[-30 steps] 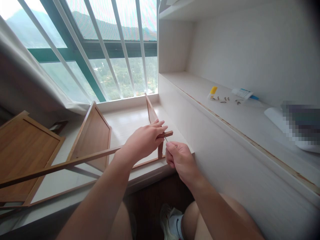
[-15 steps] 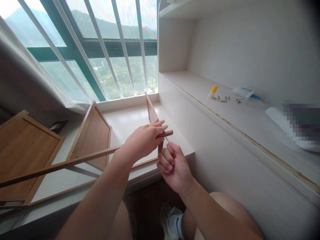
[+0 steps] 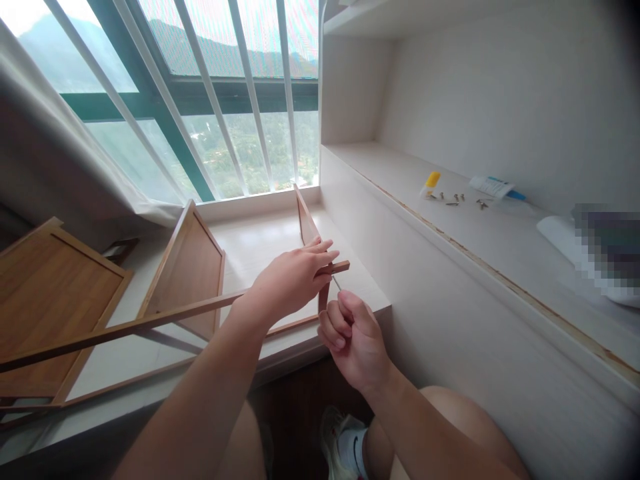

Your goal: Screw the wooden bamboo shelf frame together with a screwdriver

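My left hand (image 3: 293, 277) lies over the end of a long wooden rail (image 3: 165, 316), fingers wrapped round it near where it meets a short upright post (image 3: 323, 299). My right hand (image 3: 350, 333) is closed on a thin metal tool (image 3: 337, 282), whose tip points into the joint just under the rail's end. The rail belongs to a wooden frame lying on the white window ledge (image 3: 250, 247), with a slanted wooden panel (image 3: 187, 267) behind it.
A second wooden panel (image 3: 45, 293) lies at the left. On the raised white shelf (image 3: 400, 173) at the right are several screws (image 3: 453, 198), a yellow-capped piece (image 3: 430, 181) and a white tube (image 3: 493, 187). My knee and shoe show below.
My right hand has turned at the wrist from fingers down to fingers curled up, rotating the tool at the joint. The left hand keeps its hold on the rail.
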A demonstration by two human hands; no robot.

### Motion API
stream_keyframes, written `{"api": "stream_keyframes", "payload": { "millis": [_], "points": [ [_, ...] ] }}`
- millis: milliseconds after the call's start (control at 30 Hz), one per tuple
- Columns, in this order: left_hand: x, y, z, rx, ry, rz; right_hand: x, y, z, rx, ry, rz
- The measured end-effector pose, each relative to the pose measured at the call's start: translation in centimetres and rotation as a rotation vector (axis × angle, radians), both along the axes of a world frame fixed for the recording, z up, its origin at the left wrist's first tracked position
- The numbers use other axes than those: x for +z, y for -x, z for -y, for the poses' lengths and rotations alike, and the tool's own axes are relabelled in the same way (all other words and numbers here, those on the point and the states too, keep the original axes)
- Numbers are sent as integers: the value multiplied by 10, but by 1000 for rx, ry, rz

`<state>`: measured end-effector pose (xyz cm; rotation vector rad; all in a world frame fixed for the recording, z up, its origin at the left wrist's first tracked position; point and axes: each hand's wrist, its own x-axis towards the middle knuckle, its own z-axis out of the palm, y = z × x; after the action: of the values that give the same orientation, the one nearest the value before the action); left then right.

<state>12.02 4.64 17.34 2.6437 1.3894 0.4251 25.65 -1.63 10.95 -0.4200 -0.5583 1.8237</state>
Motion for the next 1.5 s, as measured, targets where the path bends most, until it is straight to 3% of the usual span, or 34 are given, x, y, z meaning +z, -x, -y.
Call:
{"api": "stream_keyframes", "payload": {
  "millis": [167,567,833,1067,1267,1367,1500],
  "points": [
    [1,0,1,-3,3,7,0,-6,-10,-119,-97,307],
    [3,0,2,4,17,1,-10,-11,-20,-200,-215,644],
    [3,0,2,-8,23,9,7,-25,-23,-254,-429,1177],
    [1,0,1,-19,17,23,12,-29,-27,-279,-593,1431],
    [1,0,1,-21,1,7,22,-33,-28,-376,-666,1513],
    [1,0,1,-21,3,3,23,-33,-28,-340,-628,1490],
    [2,1,2,-13,7,6,18,-26,-25,-175,-440,1163]
  ]
}}
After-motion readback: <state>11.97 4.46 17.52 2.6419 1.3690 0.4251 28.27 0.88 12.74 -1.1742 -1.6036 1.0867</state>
